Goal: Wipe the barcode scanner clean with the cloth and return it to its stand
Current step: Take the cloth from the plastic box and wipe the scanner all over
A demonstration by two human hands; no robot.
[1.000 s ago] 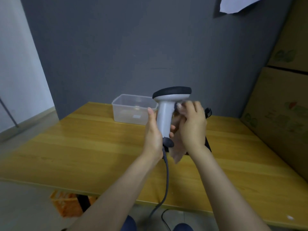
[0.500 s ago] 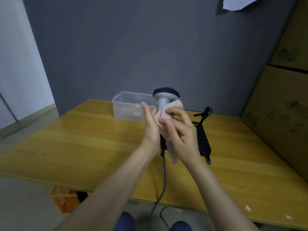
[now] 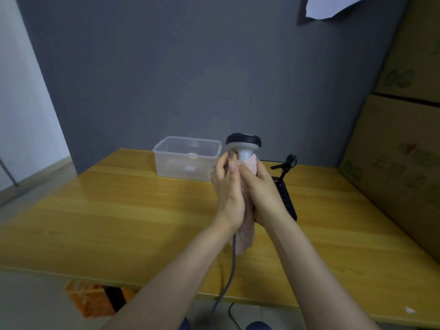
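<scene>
I hold a grey barcode scanner with a black head upright above the wooden table. A pink cloth is wrapped around its handle, so the handle is hidden. My left hand grips the handle from the left. My right hand presses the cloth against the handle from the right. The scanner's grey cable hangs down past the table's front edge. The black stand sits on the table just right of my hands, its thin arm rising at the back.
A clear plastic box stands at the back of the table near the grey wall. Cardboard boxes are stacked along the right side. An orange crate sits on the floor under the front edge.
The cloth has gone from beside the scanner to wrapped around its handle. Both hands have closed together on the handle, and the scanner's head has turned.
</scene>
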